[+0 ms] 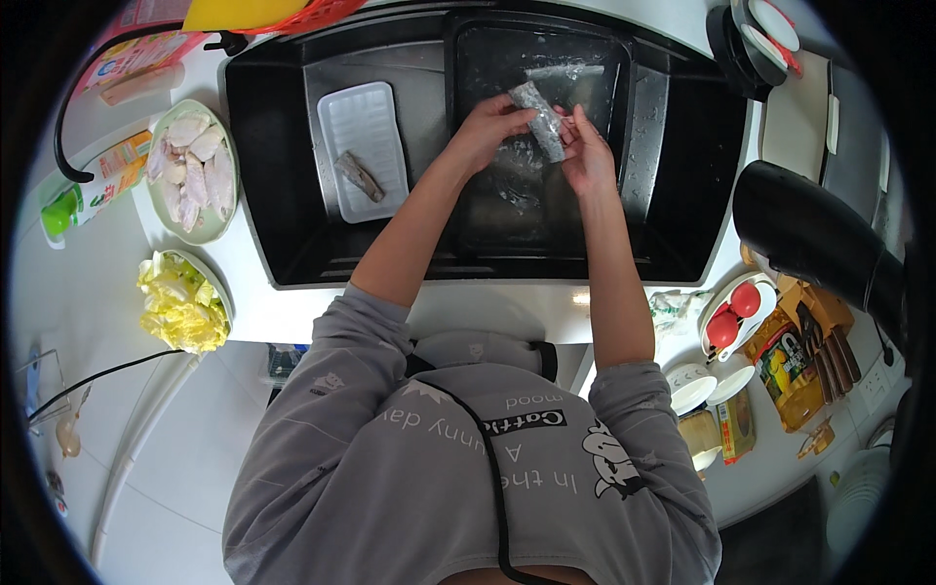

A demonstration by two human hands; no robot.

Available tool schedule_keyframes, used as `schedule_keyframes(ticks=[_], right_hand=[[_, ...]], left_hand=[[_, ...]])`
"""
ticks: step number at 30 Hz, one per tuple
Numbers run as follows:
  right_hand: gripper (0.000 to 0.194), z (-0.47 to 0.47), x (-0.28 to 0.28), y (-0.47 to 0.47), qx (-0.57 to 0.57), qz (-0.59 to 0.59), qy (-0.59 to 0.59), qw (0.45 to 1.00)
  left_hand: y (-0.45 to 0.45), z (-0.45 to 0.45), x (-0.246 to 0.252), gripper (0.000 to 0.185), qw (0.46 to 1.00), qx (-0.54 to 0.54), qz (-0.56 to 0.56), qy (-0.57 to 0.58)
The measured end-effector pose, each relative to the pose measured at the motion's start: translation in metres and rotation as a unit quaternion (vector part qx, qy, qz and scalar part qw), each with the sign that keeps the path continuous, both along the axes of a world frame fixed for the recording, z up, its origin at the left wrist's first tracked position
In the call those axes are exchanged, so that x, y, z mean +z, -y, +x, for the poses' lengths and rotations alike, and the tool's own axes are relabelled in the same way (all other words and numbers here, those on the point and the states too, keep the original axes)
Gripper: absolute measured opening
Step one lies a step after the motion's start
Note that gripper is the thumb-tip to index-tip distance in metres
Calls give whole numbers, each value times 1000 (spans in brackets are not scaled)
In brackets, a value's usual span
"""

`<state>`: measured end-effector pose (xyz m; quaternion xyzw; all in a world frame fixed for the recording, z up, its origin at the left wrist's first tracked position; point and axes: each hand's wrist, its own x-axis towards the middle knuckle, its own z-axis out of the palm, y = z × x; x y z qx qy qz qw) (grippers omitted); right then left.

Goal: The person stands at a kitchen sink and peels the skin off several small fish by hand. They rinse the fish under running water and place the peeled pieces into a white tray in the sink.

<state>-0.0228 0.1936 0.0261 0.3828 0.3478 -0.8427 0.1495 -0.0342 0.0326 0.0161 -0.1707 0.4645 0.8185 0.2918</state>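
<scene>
I hold a silvery piece of fish (545, 130) with both hands above a black basin of water (541, 230) in the sink (263, 168). My left hand (491, 130) pinches it from the left with thumb and fingers. On the other side, the fingers of my right hand (587, 155) grip its lower right edge. A second silvery fish piece (567, 71) lies in the water beyond my hands. To the left, a white plastic tray (380, 117) rests in the sink with one greyish fish piece (358, 177) on it.
Left of the sink stand a plate of raw chicken wings (194, 172) and a bowl of yellow cabbage leaves (179, 303). A black faucet-like fixture (812, 219) juts in from the right. Beyond it are a dish with red tomatoes (724, 329), white bowls (691, 387) and knife handles (833, 365).
</scene>
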Motion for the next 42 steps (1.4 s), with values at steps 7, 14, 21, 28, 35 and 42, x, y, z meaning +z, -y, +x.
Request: schedule_keyframes(ticks=[7, 14, 21, 28, 35, 42], right_hand=[[16, 11, -57, -7, 217, 400, -50, 889], [28, 6, -16, 9, 240, 280, -161, 915], [31, 14, 83, 20, 226, 341, -258, 875], [37, -2, 96, 31, 206, 499, -246, 805], [30, -13, 74, 16, 135, 442, -216, 860], [34, -17, 87, -4, 264, 243, -165, 919]], left_hand=[[-19, 7, -69, 25, 910, -43, -397, -112], [-30, -3, -46, 25, 986, 132, 0, 103], [-24, 5, 24, 29, 921, 98, 353, 131], [-39, 11, 74, 32, 966, 108, 228, 59], [-37, 18, 74, 27, 987, 38, 152, 41], [-21, 16, 82, 24, 995, -7, 102, 3]])
